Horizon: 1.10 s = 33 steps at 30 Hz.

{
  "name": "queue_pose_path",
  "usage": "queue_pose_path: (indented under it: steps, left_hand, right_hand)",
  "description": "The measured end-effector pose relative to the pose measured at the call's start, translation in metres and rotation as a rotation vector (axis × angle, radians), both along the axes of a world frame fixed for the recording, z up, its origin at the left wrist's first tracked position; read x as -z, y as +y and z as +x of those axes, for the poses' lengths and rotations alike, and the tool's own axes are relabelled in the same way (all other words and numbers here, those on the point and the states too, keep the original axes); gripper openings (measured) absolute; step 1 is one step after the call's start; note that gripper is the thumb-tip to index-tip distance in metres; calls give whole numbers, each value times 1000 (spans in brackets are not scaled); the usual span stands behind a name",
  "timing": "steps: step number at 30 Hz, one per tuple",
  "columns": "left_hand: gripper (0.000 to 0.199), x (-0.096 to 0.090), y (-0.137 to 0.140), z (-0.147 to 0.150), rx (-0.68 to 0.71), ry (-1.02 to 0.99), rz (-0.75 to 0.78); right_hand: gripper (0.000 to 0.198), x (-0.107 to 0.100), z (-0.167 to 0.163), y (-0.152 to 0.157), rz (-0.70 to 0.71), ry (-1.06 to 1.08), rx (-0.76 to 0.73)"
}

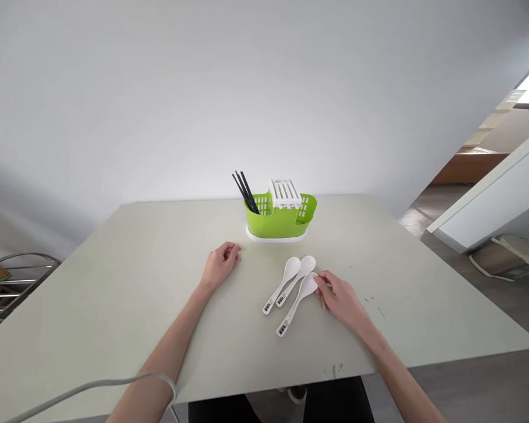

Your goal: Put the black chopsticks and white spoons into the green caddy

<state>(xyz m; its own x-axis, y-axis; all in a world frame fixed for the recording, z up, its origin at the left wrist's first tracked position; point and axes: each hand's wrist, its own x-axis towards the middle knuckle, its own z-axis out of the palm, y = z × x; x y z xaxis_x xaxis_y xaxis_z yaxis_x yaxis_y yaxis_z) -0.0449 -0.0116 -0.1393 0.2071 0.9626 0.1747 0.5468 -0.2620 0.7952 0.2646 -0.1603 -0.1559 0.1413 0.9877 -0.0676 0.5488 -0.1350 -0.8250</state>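
Three white spoons lie on the table in front of me, bowls away from me and handles slanting toward me. My right hand (335, 294) pinches the bowl rim of the rightmost spoon (297, 302). To its left are the middle spoon (296, 281) and the left spoon (282, 285), close together. My left hand (221, 262) rests on the tabletop with its fingers loosely curled, and I see nothing in it. Beyond both hands stands a green utensil holder (273, 224) on a white base. Several black chopsticks (245, 191) lean in its left compartment.
A white slotted rack (285, 192) sits atop the holder's middle. The pale table (136, 282) meets a white wall (194, 100) at the back. A grey cable (101, 383) crosses my left forearm. At the far left is a metal rack (15, 282).
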Motion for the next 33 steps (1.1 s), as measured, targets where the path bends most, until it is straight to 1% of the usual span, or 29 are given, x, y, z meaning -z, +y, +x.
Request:
queue_pose_path:
  steps: [3, 6, 9, 13, 17, 19, 21, 23, 26, 29, 33]
  left_hand:
    - [43, 1, 0, 0, 0, 4, 6]
    - [42, 2, 0, -1, -2, 10, 13]
    - [41, 1, -1, 0, -3, 18, 15]
    - [40, -1, -4, 0, -8, 19, 18]
    - [39, 0, -4, -1, -3, 13, 15]
    - [39, 1, -3, -2, -2, 11, 18]
    - [38, 2, -2, -2, 1, 11, 22]
    - [38, 3, -1, -2, 5, 11, 22]
    - [37, 4, -2, -2, 12, 13, 19]
    - [37, 5, -2, -3, 11, 11, 17]
    - [36, 7, -1, -3, 18, 9, 5]
  right_hand:
    - [49, -8, 3, -3, 48, 36, -12]
    - [51, -28, 4, 0, 148, 26, 9]
    - [50, -63, 3, 11, 298, -1, 74]
    - [48, -119, -4, 37, 548, -85, 111]
    - [46, -167, -15, 72, 773, -295, 123]
    - [45, -185, -18, 93, 867, -419, 125]
    - [44, -197, -20, 115, 923, -568, 145]
    - [42, -204, -21, 133, 923, -713, 145]
    - [39, -207, -28, 151, 862, -903, 89]
    - [37, -204, -43, 157, 781, -1040, -11]
    - [38, -198, -67, 157, 641, -1159, -142]
